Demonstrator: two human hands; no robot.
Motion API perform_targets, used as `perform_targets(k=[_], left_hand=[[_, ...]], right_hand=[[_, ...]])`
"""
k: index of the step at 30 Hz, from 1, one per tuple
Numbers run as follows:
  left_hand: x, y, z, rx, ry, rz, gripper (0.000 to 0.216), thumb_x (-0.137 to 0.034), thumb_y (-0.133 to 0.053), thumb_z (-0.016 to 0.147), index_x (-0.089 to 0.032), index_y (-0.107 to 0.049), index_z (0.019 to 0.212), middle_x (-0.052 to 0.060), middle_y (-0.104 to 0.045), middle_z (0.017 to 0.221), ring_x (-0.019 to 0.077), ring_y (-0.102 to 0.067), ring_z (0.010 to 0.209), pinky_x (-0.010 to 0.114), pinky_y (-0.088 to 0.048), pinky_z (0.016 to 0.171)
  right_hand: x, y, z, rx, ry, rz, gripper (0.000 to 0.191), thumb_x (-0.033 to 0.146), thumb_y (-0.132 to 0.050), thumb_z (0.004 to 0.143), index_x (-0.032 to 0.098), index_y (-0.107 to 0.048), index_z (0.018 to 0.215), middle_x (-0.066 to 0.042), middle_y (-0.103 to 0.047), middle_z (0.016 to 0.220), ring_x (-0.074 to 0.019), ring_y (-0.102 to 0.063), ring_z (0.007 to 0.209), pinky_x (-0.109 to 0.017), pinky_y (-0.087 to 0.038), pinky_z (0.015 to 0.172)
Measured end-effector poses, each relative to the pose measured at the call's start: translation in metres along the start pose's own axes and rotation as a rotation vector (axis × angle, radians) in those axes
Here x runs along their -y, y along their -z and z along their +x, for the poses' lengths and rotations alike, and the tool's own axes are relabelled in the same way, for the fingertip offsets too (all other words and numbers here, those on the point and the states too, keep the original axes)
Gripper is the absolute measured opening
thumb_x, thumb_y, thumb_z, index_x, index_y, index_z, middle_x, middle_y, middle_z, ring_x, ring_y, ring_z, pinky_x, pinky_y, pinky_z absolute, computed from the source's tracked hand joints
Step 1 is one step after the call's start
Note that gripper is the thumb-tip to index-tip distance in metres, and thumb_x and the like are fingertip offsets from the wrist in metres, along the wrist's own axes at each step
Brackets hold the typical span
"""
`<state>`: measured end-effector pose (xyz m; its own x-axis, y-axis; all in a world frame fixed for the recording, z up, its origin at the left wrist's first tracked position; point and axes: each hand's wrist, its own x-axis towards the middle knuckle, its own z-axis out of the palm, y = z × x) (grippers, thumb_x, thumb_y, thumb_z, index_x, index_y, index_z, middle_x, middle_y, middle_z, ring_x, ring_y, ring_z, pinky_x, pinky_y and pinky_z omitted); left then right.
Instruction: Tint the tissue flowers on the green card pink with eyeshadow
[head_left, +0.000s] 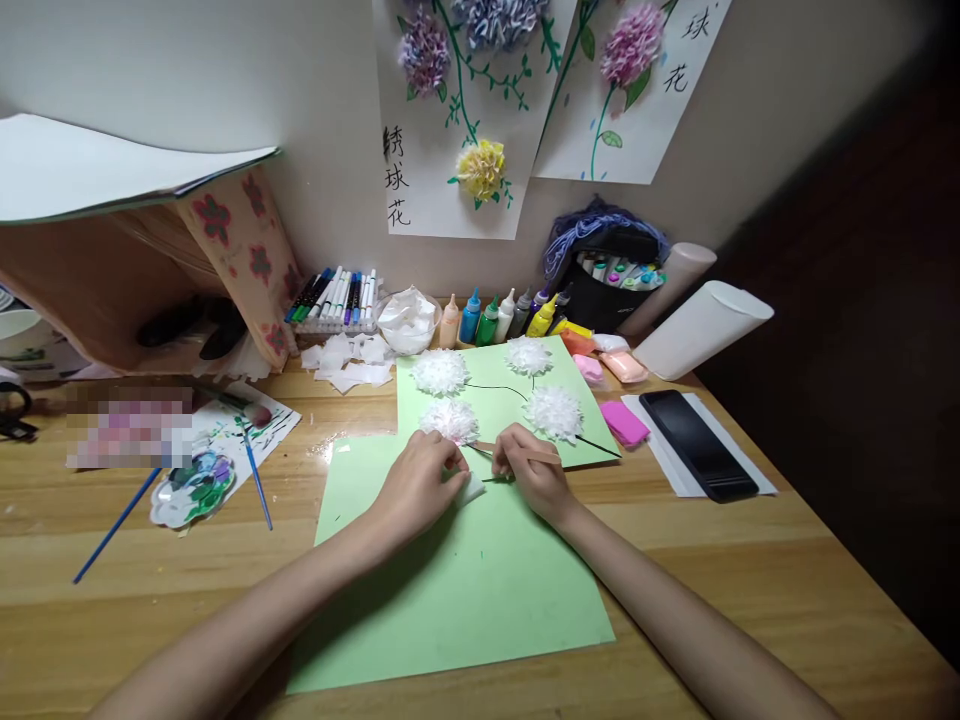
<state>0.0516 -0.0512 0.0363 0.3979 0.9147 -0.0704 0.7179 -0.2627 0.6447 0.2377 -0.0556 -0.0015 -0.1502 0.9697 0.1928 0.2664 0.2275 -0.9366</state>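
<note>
Small white paper piece (471,490) is over the big pale-green paper sheet (457,610), pinched in the mostly closed left hand (429,473) so it stays put, I'd guess, while the right hand (531,475) is curled round a slim tan stick (545,457).

Here stand sheets (457,610), light green; blooms (440,372), white; phone (699,445), black; clay (625,424), hot pink; bag (236,270), peach with red-edged flowers; table (750,590), honey-brown, wood-grained.

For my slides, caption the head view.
Left hand with white piece, right hand beside it, over green paper near four white flowers.
</note>
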Motion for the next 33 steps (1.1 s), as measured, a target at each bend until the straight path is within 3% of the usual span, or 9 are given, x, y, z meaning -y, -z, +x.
perform_targets(k=[11, 16, 19, 24, 33], left_hand=[[-0.002, -0.014, 0.014, -0.263, -0.019, 0.079, 0.008, -0.019, -0.052, 0.084, -0.019, -0.056, 0.077, 0.003, -0.058, 0.080, 0.0206, -0.047, 0.081, 0.032, -0.038, 0.064], [-0.002, -0.019, 0.016, -0.329, -0.070, 0.160, 0.010, -0.017, -0.051, 0.084, -0.019, -0.056, 0.077, 0.004, -0.058, 0.080, 0.0204, -0.046, 0.079, 0.032, -0.038, 0.064], [-0.001, -0.020, 0.016, -0.348, -0.076, 0.170, 0.010, -0.018, -0.051, 0.085, -0.019, -0.056, 0.077, 0.003, -0.058, 0.080, 0.0200, -0.045, 0.079, 0.032, -0.038, 0.064], [-0.002, -0.020, 0.017, -0.350, -0.078, 0.160, 0.010, -0.022, -0.049, 0.088, -0.020, -0.053, 0.079, 0.004, -0.058, 0.081, 0.0206, -0.047, 0.080, 0.032, -0.038, 0.064], [0.041, 0.003, 0.009, -0.365, 0.044, 0.021, 0.009, -0.022, -0.037, 0.091, -0.020, -0.046, 0.090, 0.006, -0.055, 0.088, 0.0197, -0.053, 0.081, 0.033, -0.043, 0.070]], right_hand=[[0.001, 0.000, 0.005, 0.013, -0.029, 0.138, 0.028, 0.041, -0.044, 0.094, 0.020, -0.052, 0.077, 0.001, -0.060, 0.066, -0.0118, -0.058, 0.061, -0.024, -0.047, 0.058], [0.000, 0.004, -0.003, -0.110, 0.118, -0.021, 0.041, 0.039, -0.035, 0.097, 0.021, -0.050, 0.064, 0.002, -0.053, 0.056, -0.0113, -0.050, 0.052, -0.024, -0.042, 0.053], [0.001, 0.005, -0.005, -0.064, 0.186, -0.116, 0.041, 0.036, -0.034, 0.097, 0.021, -0.049, 0.062, 0.002, -0.052, 0.055, -0.0116, -0.050, 0.051, -0.025, -0.041, 0.054], [0.003, 0.002, -0.001, 0.004, 0.140, -0.144, 0.036, 0.037, -0.036, 0.097, 0.022, -0.049, 0.067, 0.002, -0.054, 0.058, -0.0118, -0.053, 0.055, -0.025, -0.042, 0.056], [-0.001, 0.000, 0.001, 0.018, 0.049, -0.023, 0.032, 0.042, -0.041, 0.095, 0.022, -0.053, 0.073, 0.001, -0.059, 0.063, -0.0121, -0.056, 0.057, -0.024, -0.046, 0.056]])
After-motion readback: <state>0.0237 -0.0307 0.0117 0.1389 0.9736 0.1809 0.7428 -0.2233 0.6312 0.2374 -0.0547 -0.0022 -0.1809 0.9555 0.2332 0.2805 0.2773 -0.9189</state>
